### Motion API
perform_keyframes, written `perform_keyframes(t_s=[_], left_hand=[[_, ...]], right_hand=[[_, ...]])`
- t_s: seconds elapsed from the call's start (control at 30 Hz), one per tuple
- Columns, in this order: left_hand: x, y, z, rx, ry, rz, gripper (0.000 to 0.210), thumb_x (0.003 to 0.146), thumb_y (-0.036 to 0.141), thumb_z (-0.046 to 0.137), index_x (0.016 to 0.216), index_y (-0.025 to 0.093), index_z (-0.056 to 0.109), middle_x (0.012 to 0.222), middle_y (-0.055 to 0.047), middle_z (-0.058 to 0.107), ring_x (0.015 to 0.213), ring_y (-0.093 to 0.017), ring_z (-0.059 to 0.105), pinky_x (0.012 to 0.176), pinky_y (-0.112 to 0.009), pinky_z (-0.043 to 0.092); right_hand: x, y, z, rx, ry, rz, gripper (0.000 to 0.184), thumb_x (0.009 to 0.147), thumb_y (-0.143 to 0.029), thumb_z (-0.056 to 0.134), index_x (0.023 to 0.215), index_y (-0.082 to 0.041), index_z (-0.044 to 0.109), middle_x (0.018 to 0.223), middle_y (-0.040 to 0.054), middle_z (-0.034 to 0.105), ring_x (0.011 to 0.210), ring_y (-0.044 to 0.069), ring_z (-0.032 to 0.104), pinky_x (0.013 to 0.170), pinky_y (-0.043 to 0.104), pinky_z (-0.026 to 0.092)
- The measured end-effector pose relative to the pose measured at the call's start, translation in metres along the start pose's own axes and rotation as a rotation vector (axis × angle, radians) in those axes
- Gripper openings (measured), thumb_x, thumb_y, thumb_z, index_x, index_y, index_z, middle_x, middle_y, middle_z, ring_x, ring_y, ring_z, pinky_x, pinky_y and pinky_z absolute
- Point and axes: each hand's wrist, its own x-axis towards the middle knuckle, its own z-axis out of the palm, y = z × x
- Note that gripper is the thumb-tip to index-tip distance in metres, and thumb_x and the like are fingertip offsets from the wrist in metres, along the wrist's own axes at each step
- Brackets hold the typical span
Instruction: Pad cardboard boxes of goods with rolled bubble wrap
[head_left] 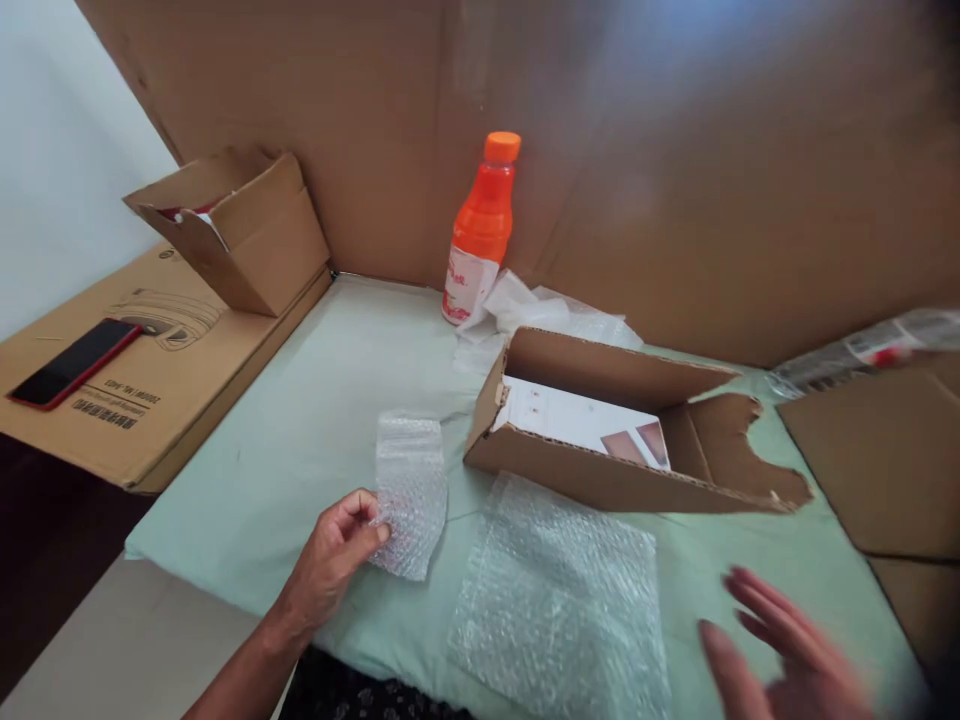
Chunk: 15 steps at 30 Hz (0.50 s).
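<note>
My left hand [337,550] pinches the lower left side of a small bubble wrap piece [411,480], thumb on top and fingers beneath. A larger bubble wrap sheet [562,610] lies flat on the green cloth between my hands. Just behind it stands an open cardboard box [585,480] with a white printed carton [570,415] inside. My right hand [787,650], slightly blurred, hovers at the lower right with fingers apart and nothing in them. It is nearest to the right edge of the larger sheet.
An orange bottle [480,230] stands at the back beside crumpled white packing film [547,310]. At left, a flat carton [150,380] bears a phone [75,362] and an open small box [262,230]. More cardboard [885,460] and clear plastic packaging [862,355] lie at right. A tall cardboard panel [360,130] closes off the back.
</note>
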Motion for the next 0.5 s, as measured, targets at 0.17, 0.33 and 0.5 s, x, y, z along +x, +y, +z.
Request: perform_keyframes(t_s=[0.17,0.33,0.5], left_hand=[[-0.012,0.003,0.014,0.076,-0.139,-0.002,0.035,0.074,0.047,0.08,0.077,0.019,0.059,0.074,0.001,0.054,0.069,-0.013,0.049,0.064,-0.024,0.043],[-0.019,-0.006,-0.003,0.069,-0.005,-0.008,0.033,0.074,0.045,0.081,0.088,0.02,0.065,0.099,-0.005,0.065,0.087,-0.02,0.062,0.076,-0.03,0.053],[-0.013,-0.013,-0.015,0.058,0.153,-0.169,0.085,0.063,0.056,0.084,0.137,0.029,0.051,0.102,-0.005,0.067,0.083,-0.022,0.065,0.066,-0.031,0.055]], right_hand=[[-0.034,-0.092,0.048,0.097,-0.711,-0.574,0.086,0.079,-0.038,0.078,0.153,-0.024,0.037,0.155,0.0145,0.045,0.136,0.033,0.047,0.108,0.048,0.043],[-0.039,-0.106,0.111,0.116,-0.551,-0.543,0.046,0.084,-0.005,0.054,0.127,-0.02,0.06,0.123,0.0079,0.071,0.11,0.021,0.062,0.094,0.038,0.046],[-0.05,-0.096,0.102,0.087,-0.783,-0.672,0.033,0.089,-0.018,0.062,0.122,-0.02,0.064,0.125,0.0064,0.07,0.114,0.02,0.06,0.098,0.037,0.043]])
